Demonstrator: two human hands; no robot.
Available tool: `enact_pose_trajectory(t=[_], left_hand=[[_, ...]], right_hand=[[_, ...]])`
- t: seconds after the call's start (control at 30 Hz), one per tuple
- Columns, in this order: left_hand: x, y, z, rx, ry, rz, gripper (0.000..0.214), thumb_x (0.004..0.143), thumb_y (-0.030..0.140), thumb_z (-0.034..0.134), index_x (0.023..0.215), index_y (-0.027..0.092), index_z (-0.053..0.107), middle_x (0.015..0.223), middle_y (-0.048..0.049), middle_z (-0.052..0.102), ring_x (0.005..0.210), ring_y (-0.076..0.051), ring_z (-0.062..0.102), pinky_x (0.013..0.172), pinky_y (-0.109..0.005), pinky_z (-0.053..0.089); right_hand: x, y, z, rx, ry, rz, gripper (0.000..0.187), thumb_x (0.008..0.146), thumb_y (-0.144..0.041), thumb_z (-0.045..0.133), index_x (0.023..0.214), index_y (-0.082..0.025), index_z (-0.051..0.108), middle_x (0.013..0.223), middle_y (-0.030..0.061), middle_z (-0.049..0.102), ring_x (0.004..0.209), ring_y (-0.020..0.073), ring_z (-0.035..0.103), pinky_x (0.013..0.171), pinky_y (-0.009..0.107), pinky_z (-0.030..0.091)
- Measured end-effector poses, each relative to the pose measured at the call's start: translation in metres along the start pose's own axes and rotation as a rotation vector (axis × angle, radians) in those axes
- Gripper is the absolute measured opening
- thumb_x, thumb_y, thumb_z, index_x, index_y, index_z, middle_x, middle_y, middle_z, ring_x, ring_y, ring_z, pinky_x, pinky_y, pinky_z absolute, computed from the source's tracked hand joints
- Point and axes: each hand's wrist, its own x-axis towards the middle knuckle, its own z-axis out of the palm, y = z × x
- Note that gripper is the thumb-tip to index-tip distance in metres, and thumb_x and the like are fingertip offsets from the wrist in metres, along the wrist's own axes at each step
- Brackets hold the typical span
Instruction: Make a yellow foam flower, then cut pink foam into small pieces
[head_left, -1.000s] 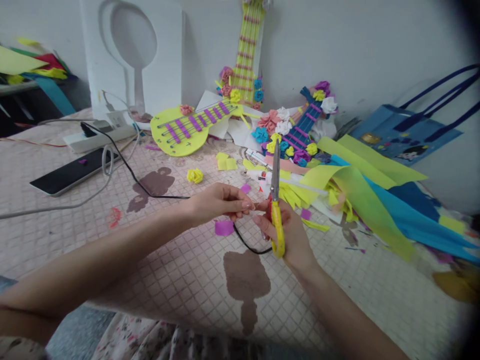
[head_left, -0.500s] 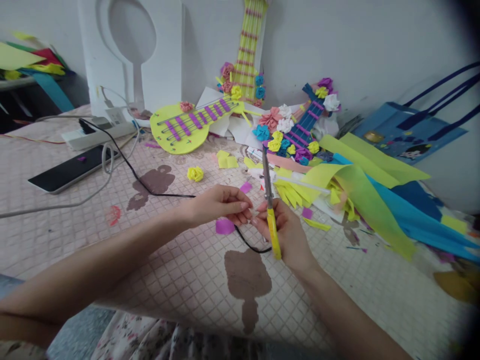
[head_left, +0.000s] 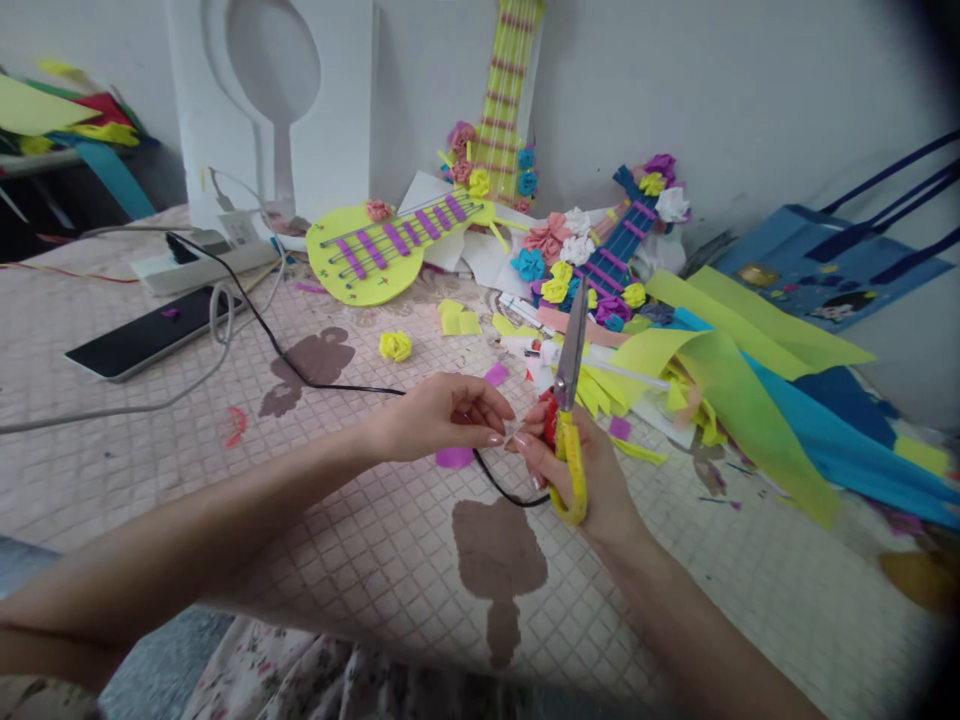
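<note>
The left hand (head_left: 442, 415) hovered palm-down, fingertips pinched narrow on something too small to tell. Just beside it, the right hand (head_left: 596, 485) gripped yellow-handled metal scissors (head_left: 568, 400), blades pointing upward, above a purple paper scrap (head_left: 455, 457) and thin black cable (head_left: 315, 378).
</note>
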Motion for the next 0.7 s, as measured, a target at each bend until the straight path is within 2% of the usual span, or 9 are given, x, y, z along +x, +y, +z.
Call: enact_pose_trajectory(t=[0.13, 0.23, 0.33, 0.43, 0.57, 0.7], left_hand=[[-0.002, 0.001, 0.01, 0.173, 0.026, 0.084, 0.022, 0.078, 0.021, 0.067, 0.096, 0.01, 0.061, 0.081, -0.0054, 0.065, 0.07, -0.011, 0.06, 0.062, -0.022, 0.049], [-0.004, 0.002, 0.016, 0.444, 0.082, 0.224, 0.016, 0.081, 0.021, 0.064, 0.093, 0.01, 0.065, 0.078, -0.0051, 0.064, 0.068, -0.011, 0.058, 0.061, -0.021, 0.047], [-0.008, 0.001, 0.02, 0.75, 0.082, 0.352, 0.013, 0.086, 0.02, 0.057, 0.091, 0.013, 0.067, 0.082, -0.0062, 0.065, 0.074, -0.013, 0.059, 0.067, -0.023, 0.045], [-0.01, -0.002, 0.019, 0.941, 0.073, 0.34, 0.019, 0.091, 0.023, 0.049, 0.09, 0.014, 0.066, 0.082, -0.0072, 0.064, 0.076, -0.015, 0.059, 0.068, -0.024, 0.043], [-0.009, -0.004, 0.011, 1.016, 0.113, 0.286, 0.026, 0.094, 0.022, 0.04, 0.085, 0.015, 0.062, 0.078, -0.0061, 0.059, 0.072, -0.015, 0.056, 0.064, -0.025, 0.04], [-0.004, 0.0, 0.0, 0.883, 0.314, 0.237, 0.023, 0.092, 0.02, 0.04, 0.073, 0.015, 0.052, 0.071, -0.0008, 0.051, 0.065, -0.011, 0.048, 0.061, -0.023, 0.036]], right_hand=[[0.0, 0.001, 0.0, 0.024, -0.018, -0.001, 0.031, 0.067, -0.031, 0.076, 0.086, -0.021, 0.052, 0.065, -0.007, 0.056, 0.041, 0.0051, 0.046, 0.037, 0.017, 0.038], [0.001, 0.002, -0.001, 0.014, -0.017, 0.001, 0.033, 0.066, -0.033, 0.076, 0.084, -0.021, 0.051, 0.058, -0.0082, 0.054, 0.041, 0.0061, 0.045, 0.036, 0.018, 0.037], [0.001, 0.001, 0.001, -0.012, -0.009, 0.017, 0.035, 0.065, -0.036, 0.077, 0.081, -0.021, 0.05, 0.051, -0.0095, 0.049, 0.039, 0.0066, 0.042, 0.035, 0.019, 0.035], [0.001, -0.001, 0.005, -0.041, -0.009, 0.061, 0.038, 0.06, -0.037, 0.08, 0.078, -0.022, 0.05, 0.058, -0.0072, 0.054, 0.039, 0.0064, 0.042, 0.035, 0.02, 0.035], [0.0, 0.001, 0.004, 0.005, -0.107, 0.13, 0.034, 0.065, -0.039, 0.076, 0.083, -0.021, 0.053, 0.064, -0.0041, 0.061, 0.037, 0.0078, 0.046, 0.035, 0.022, 0.038], [0.001, 0.009, -0.002, 0.107, -0.125, 0.093, 0.028, 0.076, -0.04, 0.068, 0.092, -0.02, 0.056, 0.084, 0.0023, 0.07, 0.039, 0.0068, 0.051, 0.038, 0.022, 0.041]])
